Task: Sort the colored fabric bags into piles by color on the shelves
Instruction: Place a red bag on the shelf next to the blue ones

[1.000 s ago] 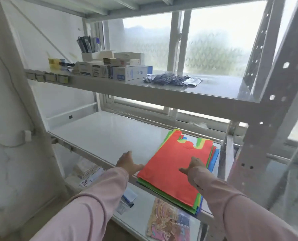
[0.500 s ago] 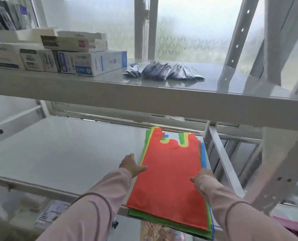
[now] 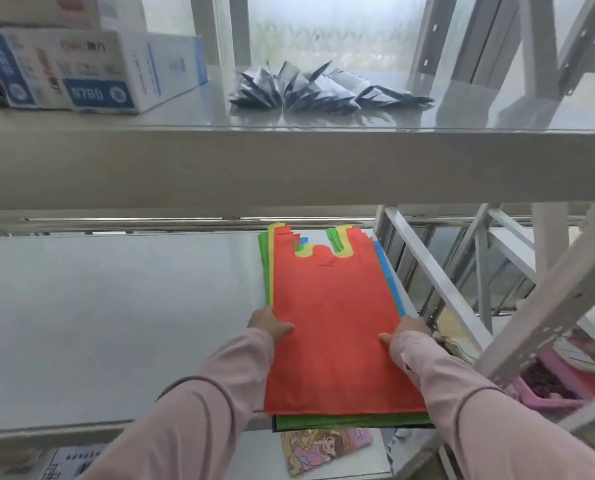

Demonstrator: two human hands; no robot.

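Observation:
A flat stack of fabric bags lies at the right end of the middle shelf. The red bag is on top. Green, yellow and blue edges show beneath it. My left hand holds the stack's left edge with the thumb on the red bag. On the opposite edge my right hand takes hold the same way, thumb on top. The stack's front end overhangs the shelf's front edge.
The upper shelf crosses just above and carries white-and-blue boxes and a fan of dark packets. A slanted metal brace borders the stack's right. A cartoon-printed item lies on the lower shelf.
The view has moved closer and lower toward the stack. Both hands have gone from reaching for the sides of the stack to holding its two edges.

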